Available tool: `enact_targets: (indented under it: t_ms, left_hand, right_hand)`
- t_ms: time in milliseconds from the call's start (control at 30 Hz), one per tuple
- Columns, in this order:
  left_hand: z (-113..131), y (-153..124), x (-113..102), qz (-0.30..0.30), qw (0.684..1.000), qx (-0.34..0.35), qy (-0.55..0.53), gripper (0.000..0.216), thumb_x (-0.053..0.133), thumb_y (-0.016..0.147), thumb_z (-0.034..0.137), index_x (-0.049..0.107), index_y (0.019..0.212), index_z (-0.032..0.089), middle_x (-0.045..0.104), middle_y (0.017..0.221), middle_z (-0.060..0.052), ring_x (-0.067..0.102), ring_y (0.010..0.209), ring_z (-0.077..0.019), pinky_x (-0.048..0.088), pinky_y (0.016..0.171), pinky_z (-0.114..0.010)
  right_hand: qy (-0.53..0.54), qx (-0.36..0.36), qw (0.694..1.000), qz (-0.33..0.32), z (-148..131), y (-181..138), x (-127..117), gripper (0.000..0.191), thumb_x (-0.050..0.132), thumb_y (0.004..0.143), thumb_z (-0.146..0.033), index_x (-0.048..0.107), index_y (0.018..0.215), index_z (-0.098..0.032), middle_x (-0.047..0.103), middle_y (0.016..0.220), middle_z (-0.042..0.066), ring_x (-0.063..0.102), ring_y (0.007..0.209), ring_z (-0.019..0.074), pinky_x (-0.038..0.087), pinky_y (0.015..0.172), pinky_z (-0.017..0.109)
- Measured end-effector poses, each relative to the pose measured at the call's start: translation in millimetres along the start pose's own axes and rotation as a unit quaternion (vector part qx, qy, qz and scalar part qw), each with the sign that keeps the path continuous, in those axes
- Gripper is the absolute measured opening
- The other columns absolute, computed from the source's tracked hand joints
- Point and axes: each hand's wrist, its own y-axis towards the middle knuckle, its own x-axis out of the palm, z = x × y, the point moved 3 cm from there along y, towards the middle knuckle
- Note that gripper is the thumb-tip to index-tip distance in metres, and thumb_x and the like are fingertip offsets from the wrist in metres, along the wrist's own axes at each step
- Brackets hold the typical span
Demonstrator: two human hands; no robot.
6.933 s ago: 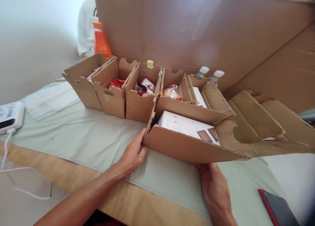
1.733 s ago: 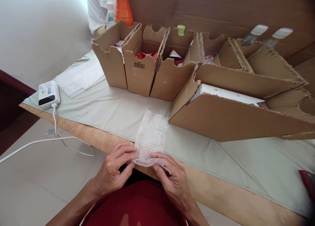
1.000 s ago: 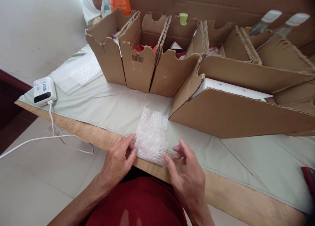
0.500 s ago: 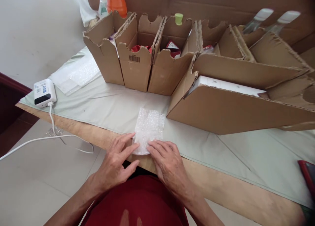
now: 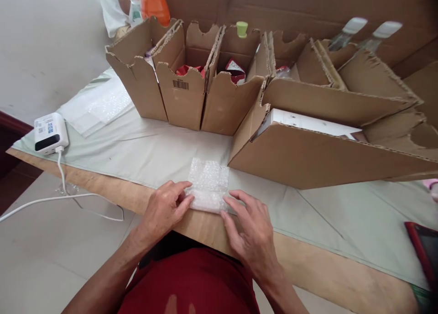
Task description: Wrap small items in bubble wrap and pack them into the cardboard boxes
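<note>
Left hand: fingers released, flat on wrap corner.
Right hand: same.
Advice: we would press both corners evenly.

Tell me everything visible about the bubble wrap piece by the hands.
The bubble wrap is a clear, roughly rectangular sheet covered in bubbles. It lies flat on the pale green cloth near the table's front edge, just before a cardboard box. The left hand touches its near left corner, the right hand its near right corner.

Cardboard boxes line the cloth; power bank at left.
</note>
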Motion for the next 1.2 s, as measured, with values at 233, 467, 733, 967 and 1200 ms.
enact_targets:
  t_ms: [233, 467, 733, 967, 1200]
  left_hand:
    - [2, -2, -1, 0.015, 0.999, 0.024, 0.043, 0.019, 0.061, 0.097, 0.021, 0.068, 0.113, 0.014, 0.067, 0.08, -0.005, 0.065, 0.075, -0.0218, 0.056, 0.071, -0.036]
    - [15, -20, -15, -0.016, 0.992, 0.115, -0.049, 0.023, 0.063, 0.095, 0.012, 0.066, 0.116, 0.018, 0.07, 0.117, -0.011, 0.061, 0.114, -0.0254, 0.051, 0.1, -0.043]
    - [4, 2, 9, 0.009, 0.999, 0.035, -0.027, 0.018, 0.056, 0.099, 0.017, 0.069, 0.111, 0.016, 0.071, 0.094, -0.007, 0.066, 0.088, -0.0215, 0.056, 0.08, -0.036]
    - [3, -2, 2, 0.077, 0.991, -0.058, -0.095, 0.025, 0.061, 0.097, 0.026, 0.067, 0.12, 0.018, 0.07, 0.1, -0.008, 0.069, 0.093, -0.0209, 0.059, 0.083, -0.035]
    - [30, -32, 17, 0.015, 0.885, -0.236, -0.4, 0.042, 0.06, 0.1, 0.033, 0.059, 0.139, 0.018, 0.071, 0.134, -0.012, 0.07, 0.121, -0.023, 0.059, 0.103, -0.036]
  right_hand:
    - [-0.008, -0.094, 0.99, -0.108, -2, 7, 17, 0.022, 0.054, 0.099, -0.012, 0.065, 0.117, -0.017, 0.075, 0.12, 0.009, 0.065, 0.12, 0.0303, 0.049, 0.094, 0.045]
    - [0.086, -0.014, 0.986, -0.144, -2, 6, 8, 0.021, 0.052, 0.1, -0.01, 0.067, 0.112, -0.02, 0.076, 0.1, 0.004, 0.068, 0.098, 0.0219, 0.049, 0.09, 0.04]
    - [-0.032, -0.04, 0.997, -0.065, -8, 7, 2, 0.024, 0.057, 0.098, -0.019, 0.064, 0.12, -0.017, 0.071, 0.119, 0.014, 0.061, 0.111, 0.0294, 0.046, 0.092, 0.045]
    - [-0.015, -0.046, 0.993, -0.106, -5, 19, 24, 0.021, 0.057, 0.099, -0.017, 0.067, 0.116, -0.019, 0.077, 0.108, 0.009, 0.068, 0.097, 0.0259, 0.048, 0.086, 0.043]
    - [0.198, 0.188, 0.961, -0.031, 10, 4, 13, 0.016, 0.059, 0.1, -0.028, 0.072, 0.108, -0.025, 0.077, 0.098, 0.003, 0.071, 0.09, 0.0206, 0.055, 0.081, 0.034]
